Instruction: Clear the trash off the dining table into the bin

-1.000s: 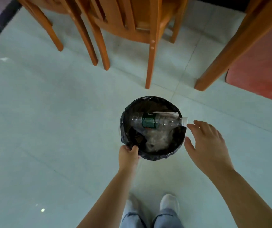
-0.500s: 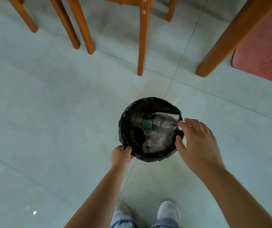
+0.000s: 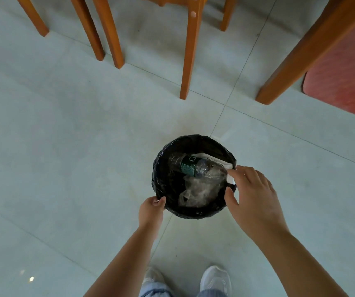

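Observation:
A small round bin (image 3: pixel 202 140) lined with a black bag stands on the tiled floor. Inside it a clear plastic bottle (image 3: pixel 195 166) with a green label lies slanted, over crumpled clear plastic (image 3: pixel 195 192) and a white paper (image 3: pixel 225 163) at the right wall. My left hand (image 3: pixel 150 211) grips the bin's near-left rim. My right hand (image 3: pixel 251 194) is over the right rim, its fingers spread and its fingertips touching the bottle's cap end; the cap itself is hidden under them.
Orange wooden chair legs (image 3: pixel 188 50) stand behind the bin, and a thick table leg (image 3: pixel 307 52) slants at the upper right beside a red mat (image 3: pixel 348 78). My white shoes (image 3: pixel 215 279) are at the bottom edge. Pale floor tiles spread all around.
My right hand moved in from beside the bin onto the bottle's cap end, and the bottle has sunk deeper and tilted. My left hand has stayed on the rim.

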Tool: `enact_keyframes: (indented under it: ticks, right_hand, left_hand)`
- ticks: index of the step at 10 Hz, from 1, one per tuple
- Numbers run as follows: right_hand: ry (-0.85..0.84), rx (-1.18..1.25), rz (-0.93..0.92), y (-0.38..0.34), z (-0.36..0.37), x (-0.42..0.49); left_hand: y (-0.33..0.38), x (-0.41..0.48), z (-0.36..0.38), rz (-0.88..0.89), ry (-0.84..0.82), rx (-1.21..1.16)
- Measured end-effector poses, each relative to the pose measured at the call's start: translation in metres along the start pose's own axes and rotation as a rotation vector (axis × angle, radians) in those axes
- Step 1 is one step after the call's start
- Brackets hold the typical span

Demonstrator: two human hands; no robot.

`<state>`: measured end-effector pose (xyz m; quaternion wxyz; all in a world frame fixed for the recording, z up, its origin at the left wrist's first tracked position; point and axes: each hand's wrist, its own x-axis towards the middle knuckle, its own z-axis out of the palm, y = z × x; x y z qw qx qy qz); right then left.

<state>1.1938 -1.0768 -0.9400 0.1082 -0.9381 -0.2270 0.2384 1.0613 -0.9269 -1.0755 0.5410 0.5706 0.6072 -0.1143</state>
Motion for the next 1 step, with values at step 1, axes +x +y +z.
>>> enact_keyframes:
  ticks: [1]
  right_hand:
    - [0.032, 0.009, 0.012, -0.0001, -0.0046, -0.0044]
  left_hand:
    - [-0.0021, -0.0095, -0.0115, -0.011, 0.039, 0.052]
